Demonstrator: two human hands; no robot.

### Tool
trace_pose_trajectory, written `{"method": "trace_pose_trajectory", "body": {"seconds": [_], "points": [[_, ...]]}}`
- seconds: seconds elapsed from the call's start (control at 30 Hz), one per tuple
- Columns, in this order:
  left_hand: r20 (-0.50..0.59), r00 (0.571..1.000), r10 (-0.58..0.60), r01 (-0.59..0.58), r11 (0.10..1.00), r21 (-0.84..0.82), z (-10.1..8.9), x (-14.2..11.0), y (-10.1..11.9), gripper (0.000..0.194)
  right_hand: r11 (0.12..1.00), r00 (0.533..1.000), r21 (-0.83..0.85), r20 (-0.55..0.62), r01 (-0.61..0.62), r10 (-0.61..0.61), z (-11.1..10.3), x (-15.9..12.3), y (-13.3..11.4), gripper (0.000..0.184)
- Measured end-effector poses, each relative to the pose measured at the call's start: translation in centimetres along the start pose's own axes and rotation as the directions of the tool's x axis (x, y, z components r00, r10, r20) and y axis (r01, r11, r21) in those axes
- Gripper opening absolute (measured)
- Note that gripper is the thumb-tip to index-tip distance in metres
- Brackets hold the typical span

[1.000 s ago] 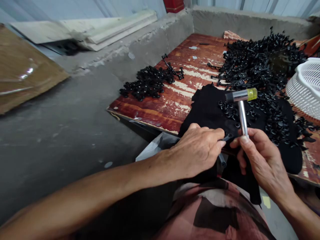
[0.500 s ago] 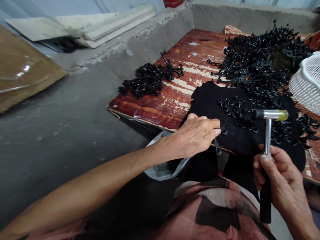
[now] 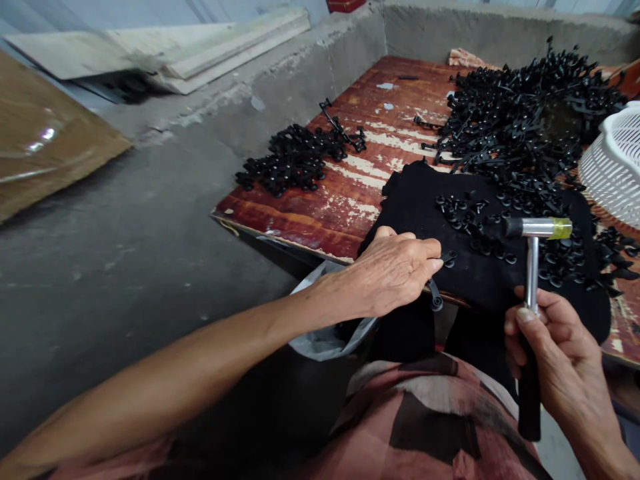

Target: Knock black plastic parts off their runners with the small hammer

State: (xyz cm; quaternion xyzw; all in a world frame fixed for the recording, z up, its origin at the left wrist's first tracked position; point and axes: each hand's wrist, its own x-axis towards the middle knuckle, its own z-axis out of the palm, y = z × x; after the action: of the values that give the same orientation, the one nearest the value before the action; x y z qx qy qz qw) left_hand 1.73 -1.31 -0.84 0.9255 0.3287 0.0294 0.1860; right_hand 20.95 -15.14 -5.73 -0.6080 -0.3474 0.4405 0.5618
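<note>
My left hand [image 3: 400, 273] pinches a small black plastic part [image 3: 436, 295] with round ends, at the front edge of a black cloth [image 3: 415, 200]. One end of that part hangs over the edge; its middle is hidden by my fingers. My right hand [image 3: 560, 340] is wrapped round the dark handle of a small hammer [image 3: 534, 267], held upright with its metal head on top. The head has a black face on the left and a yellow one on the right. Loose black round pieces [image 3: 473, 223] lie on the cloth behind the hammer.
A big heap of black plastic parts [image 3: 515, 113] covers the right back of the worn red-brown board [image 3: 350, 217]. A smaller pile [image 3: 295, 160] sits at its left. On the right stands a white plastic basket [image 3: 613, 160]. A pale bag [image 3: 320, 337] hangs below the front edge.
The hammer and my right hand have shifted slightly to the left. My left hand keeps its pinch on the black part in nearly the same place.
</note>
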Motion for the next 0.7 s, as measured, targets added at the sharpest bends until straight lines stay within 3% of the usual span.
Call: {"method": "trace_pose_trajectory", "body": {"seconds": [0.37,0.57,0.7], "points": [[-0.029,0.997,0.065,-0.063,0.996,0.064,0.41,-0.08,-0.38,0.031,1.000,1.000,-0.015,0.007,-0.012,0.012,0.05,0.05,-0.31,0.024],[-0.114,0.984,0.136,-0.119,0.982,0.144,0.89,-0.27,-0.61,0.029,1.000,1.000,-0.003,0.010,-0.011,0.011,0.09,0.09,-0.36,0.025],[-0.088,0.991,0.103,-0.093,0.989,0.119,0.59,-0.15,-0.34,0.031,1.000,1.000,-0.006,0.014,-0.009,0.009,0.12,0.19,-0.32,0.025]]}}
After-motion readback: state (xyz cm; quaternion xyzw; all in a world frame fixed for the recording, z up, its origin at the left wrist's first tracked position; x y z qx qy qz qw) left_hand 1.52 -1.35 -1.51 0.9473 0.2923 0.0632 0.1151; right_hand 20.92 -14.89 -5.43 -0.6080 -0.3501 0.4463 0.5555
